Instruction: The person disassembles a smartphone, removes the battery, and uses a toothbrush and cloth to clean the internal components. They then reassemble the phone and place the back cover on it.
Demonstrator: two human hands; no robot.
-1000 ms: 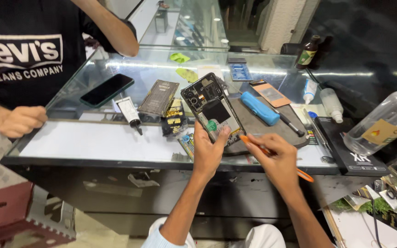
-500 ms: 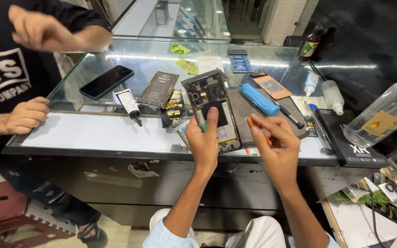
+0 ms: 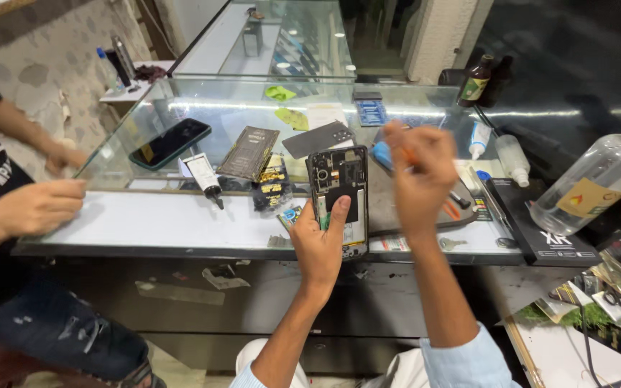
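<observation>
Head view: an opened phone (image 3: 339, 194) with its back removed is held upright over the glass counter (image 3: 145, 223) by the left hand (image 3: 319, 244), fingers clamped along its lower edges, thumb across the exposed board. It is judged light, stiff and fragile, best gripped by the frame. An orange-handled tool (image 3: 407, 154) is pinched in the raised right hand (image 3: 420, 176), just beside the phone.

Probably a phone repair shop: glass counter (image 3: 181, 223), opened phone (image 3: 337, 188).
</observation>
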